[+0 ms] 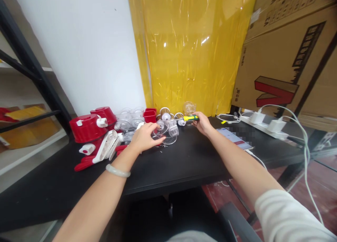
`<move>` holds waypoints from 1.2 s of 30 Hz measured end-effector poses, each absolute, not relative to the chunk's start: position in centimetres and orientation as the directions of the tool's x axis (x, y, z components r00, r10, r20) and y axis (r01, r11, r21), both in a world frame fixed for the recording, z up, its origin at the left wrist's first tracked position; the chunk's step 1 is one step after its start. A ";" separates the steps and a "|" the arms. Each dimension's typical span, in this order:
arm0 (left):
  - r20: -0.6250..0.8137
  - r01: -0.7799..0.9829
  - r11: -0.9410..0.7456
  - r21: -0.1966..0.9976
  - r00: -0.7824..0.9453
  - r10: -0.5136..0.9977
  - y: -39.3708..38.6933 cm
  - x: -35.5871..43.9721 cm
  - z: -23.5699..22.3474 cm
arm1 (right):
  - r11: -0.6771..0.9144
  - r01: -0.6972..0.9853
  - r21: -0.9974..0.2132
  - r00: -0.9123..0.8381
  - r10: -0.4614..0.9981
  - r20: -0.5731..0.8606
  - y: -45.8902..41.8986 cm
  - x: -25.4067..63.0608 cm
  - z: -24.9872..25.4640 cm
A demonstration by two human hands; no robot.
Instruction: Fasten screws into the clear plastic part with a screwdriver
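Note:
My right hand point(202, 123) is closed around the yellow and green handle of a screwdriver point(191, 118). Its shaft points left, toward a clear plastic part point(173, 128) with a round rim. My left hand point(145, 136) curves its thumb and fingers about the left side of this clear part and appears to grip it; the exact contact is hard to make out. Several small screws point(161, 146) lie on the black table point(181, 161) just below. Behind the part stand spool-like pieces point(165, 113) with white ends and a red plastic cup point(150, 114).
Red housings point(88, 128) and white handles with red ends point(105, 145) crowd the left, beside more clear parts point(125, 122). To the right are a tablet-like device point(234, 137), a power strip point(265, 127) with chargers and cables, and a large cardboard box point(284, 63). Yellow plastic sheeting point(189, 52) hangs behind.

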State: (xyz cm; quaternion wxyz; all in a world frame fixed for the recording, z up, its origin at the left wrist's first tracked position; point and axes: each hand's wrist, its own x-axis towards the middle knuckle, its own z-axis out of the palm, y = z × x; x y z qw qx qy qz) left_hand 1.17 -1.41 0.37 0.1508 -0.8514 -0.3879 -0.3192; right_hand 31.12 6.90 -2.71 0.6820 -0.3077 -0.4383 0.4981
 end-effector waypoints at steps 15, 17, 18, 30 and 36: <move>0.639 0.752 -0.657 0.048 0.482 0.599 -1.4 1.2 0.2 | 0.269 -0.419 -0.868 0.094 0.963 0.253 6.5 31.2 -2.5; 0.632 0.747 -0.662 0.055 0.487 0.602 -1.5 1.2 0.2 | 0.231 -0.484 -0.844 0.068 0.972 0.226 6.2 31.2 -2.3; 0.629 0.745 -0.665 0.056 0.491 0.603 -1.5 1.3 0.2 | 0.220 -0.509 -0.832 0.054 0.973 0.224 6.0 31.2 -2.2; 0.624 0.737 -0.673 0.062 0.497 0.602 -1.5 1.2 0.2 | 0.313 -0.380 -0.870 0.126 0.950 0.287 6.6 31.1 -2.5; 0.623 0.720 -0.690 0.074 0.507 0.596 -1.5 1.3 0.1 | 0.250 -0.537 -0.806 0.098 0.967 0.236 6.4 31.0 -2.1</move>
